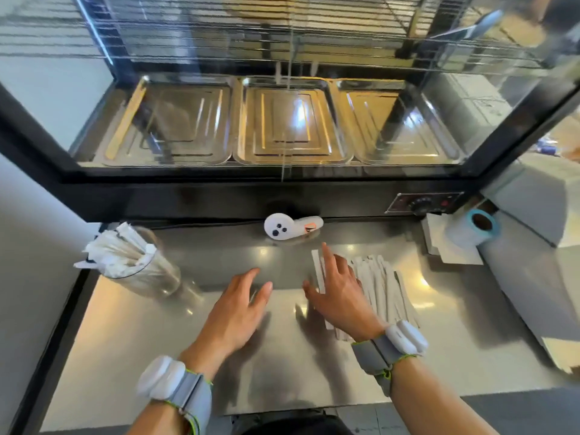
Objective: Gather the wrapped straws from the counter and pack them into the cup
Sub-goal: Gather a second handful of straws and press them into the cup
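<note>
— What are the hands doing, nearest first?

— The left hand (241, 306) hovers flat above the steel counter (131, 324), fingers spread, holding nothing. The right hand (340, 290) lies palm down, fingers fanned wide, on the near edge of the loose wrapped straws (381, 284); its forefinger rests along one straw. It grips none of them.

— Where are those straws?

— On the counter, under and just right of the right hand, lying in a rough heap.

— And the cup?

— The clear cup (147, 271) stands farther left, well apart from both hands, already stuffed with wrapped straws.

— Beyond that?

— A white controller (290, 230) lies near the display case (282, 127), a tape roll (477, 229) at right.
</note>
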